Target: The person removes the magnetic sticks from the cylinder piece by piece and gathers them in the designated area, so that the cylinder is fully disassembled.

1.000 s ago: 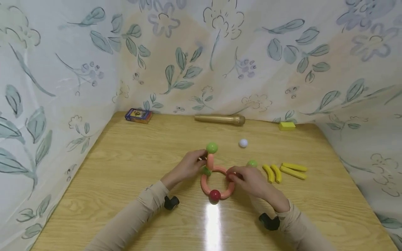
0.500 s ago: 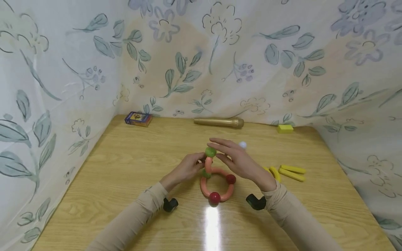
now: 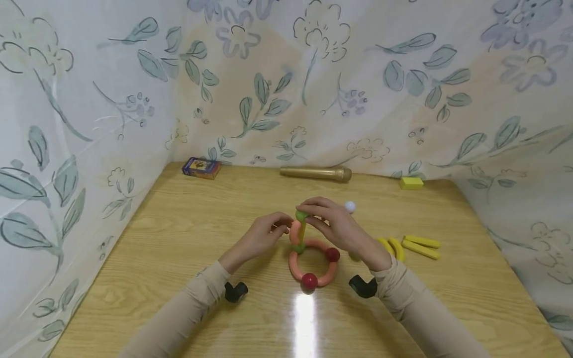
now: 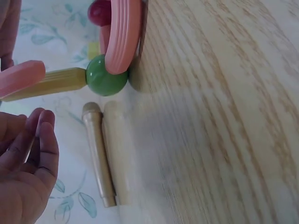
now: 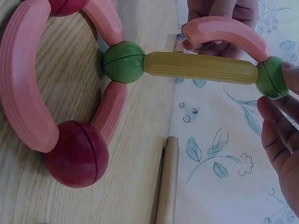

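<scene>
A ring of pink curved toy rods (image 3: 295, 266) lies on the table, joined by two red balls (image 5: 77, 154) and a green ball (image 5: 124, 62). From this green ball a straight yellow rod (image 5: 201, 67) stands up to an upper green ball (image 5: 272, 78). Another pink curved rod (image 5: 229, 31) juts from the upper ball, its far end free. My right hand (image 3: 337, 223) pinches the upper green ball between thumb and fingers. Just left of the pink rod, my left hand (image 3: 261, 236) has loosely bent fingers (image 4: 46, 144) and holds nothing.
Yellow curved rods (image 3: 396, 248) and straight yellow rods (image 3: 421, 247) lie to the right. Behind are a white ball (image 3: 350, 207), a gold microphone (image 3: 316, 173), a yellow block (image 3: 411, 183) and a small blue box (image 3: 201, 168). Floral cloth (image 3: 259, 89) surrounds the table.
My right hand left the ring's red ball and moved up to grasp the upper green ball. My left hand let go and drew slightly left. The upper pink rod swung left, exposing the yellow rod.
</scene>
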Motion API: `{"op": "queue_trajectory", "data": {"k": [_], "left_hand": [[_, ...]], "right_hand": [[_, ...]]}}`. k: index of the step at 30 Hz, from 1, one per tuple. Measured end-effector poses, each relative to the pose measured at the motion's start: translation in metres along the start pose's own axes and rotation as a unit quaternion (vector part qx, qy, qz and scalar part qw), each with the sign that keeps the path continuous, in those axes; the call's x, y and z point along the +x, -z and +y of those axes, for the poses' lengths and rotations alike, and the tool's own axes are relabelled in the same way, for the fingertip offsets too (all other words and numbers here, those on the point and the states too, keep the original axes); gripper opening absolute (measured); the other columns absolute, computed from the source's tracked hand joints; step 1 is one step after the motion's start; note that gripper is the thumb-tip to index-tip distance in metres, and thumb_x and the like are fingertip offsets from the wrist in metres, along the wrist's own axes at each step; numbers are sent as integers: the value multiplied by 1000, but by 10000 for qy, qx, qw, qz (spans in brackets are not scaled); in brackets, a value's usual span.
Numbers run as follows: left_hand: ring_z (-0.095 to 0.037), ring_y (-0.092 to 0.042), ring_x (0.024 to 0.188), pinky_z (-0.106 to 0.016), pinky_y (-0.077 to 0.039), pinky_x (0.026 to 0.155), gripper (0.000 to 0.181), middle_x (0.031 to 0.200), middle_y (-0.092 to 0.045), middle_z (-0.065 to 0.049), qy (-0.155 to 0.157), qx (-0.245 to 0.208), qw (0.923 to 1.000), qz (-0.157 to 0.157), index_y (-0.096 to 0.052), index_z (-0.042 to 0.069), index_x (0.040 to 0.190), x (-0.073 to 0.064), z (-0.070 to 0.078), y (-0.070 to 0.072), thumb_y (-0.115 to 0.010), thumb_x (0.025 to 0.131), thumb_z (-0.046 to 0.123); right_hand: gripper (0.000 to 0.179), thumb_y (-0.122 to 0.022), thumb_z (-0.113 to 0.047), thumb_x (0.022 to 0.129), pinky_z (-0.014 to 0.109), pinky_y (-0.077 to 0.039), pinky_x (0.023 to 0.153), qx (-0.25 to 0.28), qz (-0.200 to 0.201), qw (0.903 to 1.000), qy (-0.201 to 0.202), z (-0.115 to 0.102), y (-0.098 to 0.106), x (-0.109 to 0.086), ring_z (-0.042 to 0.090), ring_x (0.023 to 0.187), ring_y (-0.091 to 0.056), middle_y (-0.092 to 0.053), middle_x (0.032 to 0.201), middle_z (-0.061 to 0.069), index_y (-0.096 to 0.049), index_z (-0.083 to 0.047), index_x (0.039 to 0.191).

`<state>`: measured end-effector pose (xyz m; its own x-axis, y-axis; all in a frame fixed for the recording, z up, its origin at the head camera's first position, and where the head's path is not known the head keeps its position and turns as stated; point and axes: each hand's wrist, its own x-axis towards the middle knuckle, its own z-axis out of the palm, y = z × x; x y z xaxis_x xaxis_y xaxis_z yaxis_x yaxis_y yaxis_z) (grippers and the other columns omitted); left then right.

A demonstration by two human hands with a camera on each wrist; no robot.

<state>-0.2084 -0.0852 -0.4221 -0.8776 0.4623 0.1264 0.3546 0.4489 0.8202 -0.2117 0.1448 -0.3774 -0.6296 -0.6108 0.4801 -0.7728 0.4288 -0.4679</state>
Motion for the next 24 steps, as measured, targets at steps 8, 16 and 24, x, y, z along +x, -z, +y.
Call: {"op": "queue_trajectory", "data": {"k": [8, 16, 24], "left_hand": [[-19, -65, 103, -31, -54, 87, 27, 119, -68, -7, -233, 106, 9994, -231, -63, 9, 123, 3, -2, -9, -55, 98, 7], [-18, -65, 93, -24, -53, 80, 16, 107, -70, -7, -521, 290, 9982, -98, -68, 9, 106, 6, -9, -22, -66, 91, 5], [-17, -66, 93, -25, -54, 81, 9, 97, -72, -6, -516, 321, 9981, -47, -67, 8, 90, 12, -9, -23, -64, 89, 0]], "right_hand": [[31, -66, -3, 91, 37, -55, 91, -10, -24, 9999, 140, 1, 0, -2, 24, 115, -63, -66, 123, 10, -67, -5, 122], [35, -65, -4, 91, 34, -56, 89, 218, -110, 9995, 197, -1, -2, -4, 25, 114, -63, -62, 129, 12, -63, -3, 127], [20, -61, -11, 95, 32, -54, 74, -902, -999, 9799, -1474, 10, 4, -46, 13, 88, -64, -70, 103, 5, -70, -8, 113]]}}
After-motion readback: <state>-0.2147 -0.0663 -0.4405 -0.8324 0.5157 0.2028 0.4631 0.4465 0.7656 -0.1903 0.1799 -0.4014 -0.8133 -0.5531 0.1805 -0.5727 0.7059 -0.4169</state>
